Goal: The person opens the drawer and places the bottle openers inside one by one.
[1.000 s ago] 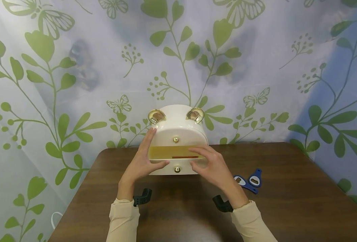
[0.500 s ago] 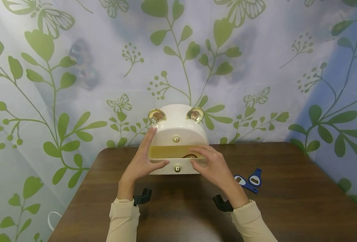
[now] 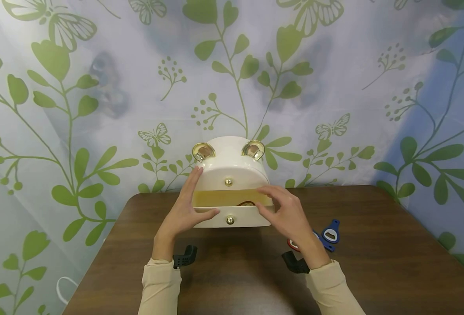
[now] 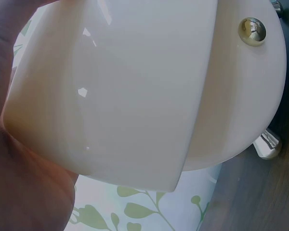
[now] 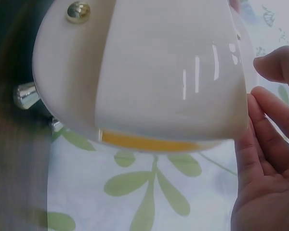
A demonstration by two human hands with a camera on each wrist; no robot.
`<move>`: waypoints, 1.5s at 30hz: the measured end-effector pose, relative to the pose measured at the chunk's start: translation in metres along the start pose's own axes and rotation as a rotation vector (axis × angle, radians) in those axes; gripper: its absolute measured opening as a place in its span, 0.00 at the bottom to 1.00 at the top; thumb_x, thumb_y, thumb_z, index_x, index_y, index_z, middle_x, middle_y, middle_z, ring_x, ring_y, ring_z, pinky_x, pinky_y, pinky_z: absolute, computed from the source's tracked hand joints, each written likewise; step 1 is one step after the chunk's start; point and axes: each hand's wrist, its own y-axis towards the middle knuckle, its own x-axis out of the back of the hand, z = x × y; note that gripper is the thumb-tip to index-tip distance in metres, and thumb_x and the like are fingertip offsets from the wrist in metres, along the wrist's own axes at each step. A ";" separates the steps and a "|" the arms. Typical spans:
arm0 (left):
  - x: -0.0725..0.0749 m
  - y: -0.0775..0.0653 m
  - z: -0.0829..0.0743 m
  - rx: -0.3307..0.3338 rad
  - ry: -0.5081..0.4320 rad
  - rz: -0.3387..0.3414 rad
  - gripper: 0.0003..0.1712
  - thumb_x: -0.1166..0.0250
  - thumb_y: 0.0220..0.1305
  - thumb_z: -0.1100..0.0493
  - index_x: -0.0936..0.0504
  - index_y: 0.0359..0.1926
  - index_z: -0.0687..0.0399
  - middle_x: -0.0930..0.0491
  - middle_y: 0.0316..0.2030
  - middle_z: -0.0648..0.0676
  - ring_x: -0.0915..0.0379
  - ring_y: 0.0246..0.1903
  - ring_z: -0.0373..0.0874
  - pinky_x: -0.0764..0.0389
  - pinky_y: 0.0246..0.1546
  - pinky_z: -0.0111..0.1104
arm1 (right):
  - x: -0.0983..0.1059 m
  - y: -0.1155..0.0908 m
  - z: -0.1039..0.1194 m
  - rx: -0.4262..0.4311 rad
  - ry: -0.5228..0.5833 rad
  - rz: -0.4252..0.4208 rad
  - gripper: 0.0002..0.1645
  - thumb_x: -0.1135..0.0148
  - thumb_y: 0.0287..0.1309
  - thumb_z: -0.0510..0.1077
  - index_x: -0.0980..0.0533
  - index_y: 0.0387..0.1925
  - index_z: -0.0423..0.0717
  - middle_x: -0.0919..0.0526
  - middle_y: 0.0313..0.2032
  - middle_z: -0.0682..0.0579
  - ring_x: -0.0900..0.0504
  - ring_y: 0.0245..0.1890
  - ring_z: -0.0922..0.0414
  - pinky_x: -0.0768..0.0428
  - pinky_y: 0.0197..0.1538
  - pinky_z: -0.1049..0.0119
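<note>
A white rounded cabinet (image 3: 233,151) with gold ears stands at the back of the table. Its middle drawer (image 3: 224,216) is pulled out, with a yellowish inside and a thin dark red curved thing (image 3: 246,203) within. My left hand (image 3: 182,212) rests at the drawer's left corner, thumb along the front, index finger stretched up beside the cabinet. At the right corner is my right hand (image 3: 288,214), fingers and thumb spread apart. In the right wrist view its fingertips (image 5: 252,98) meet the drawer's edge and hold nothing. Part of the drawer's left end is hidden.
Blue bottle openers (image 3: 331,234) lie on the brown table (image 3: 373,262) to the right. A red one (image 3: 293,245) is partly behind the right wrist. A leaf-patterned cloth (image 3: 137,87) hangs behind the table.
My right hand has shifted right, off the drawer's front toward its corner, and the red opener has come into view. The red thing in the drawer changed from flat to arched. The left hand stays put.
</note>
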 end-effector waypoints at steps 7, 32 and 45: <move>0.001 0.000 0.000 0.001 0.006 0.002 0.70 0.19 0.54 0.45 0.62 0.83 0.29 0.66 0.83 0.44 0.67 0.82 0.49 0.47 0.75 0.63 | 0.007 -0.001 -0.009 -0.012 -0.022 -0.019 0.22 0.22 0.54 0.37 0.15 0.52 0.43 0.12 0.49 0.49 0.15 0.48 0.50 0.16 0.52 0.49; -0.001 0.001 0.002 -0.010 0.002 -0.006 0.70 0.19 0.53 0.44 0.61 0.84 0.31 0.64 0.84 0.47 0.66 0.82 0.50 0.46 0.74 0.64 | 0.025 -0.012 -0.033 -0.093 -0.065 -0.014 0.19 0.26 0.58 0.37 0.15 0.52 0.43 0.12 0.50 0.48 0.15 0.51 0.47 0.17 0.53 0.46; -0.002 0.002 0.002 -0.003 -0.007 -0.016 0.71 0.18 0.52 0.45 0.60 0.84 0.35 0.63 0.83 0.46 0.64 0.82 0.50 0.46 0.75 0.62 | 0.035 -0.026 -0.054 -0.110 -0.128 0.040 0.18 0.27 0.59 0.37 0.16 0.52 0.44 0.12 0.50 0.47 0.15 0.49 0.47 0.17 0.51 0.46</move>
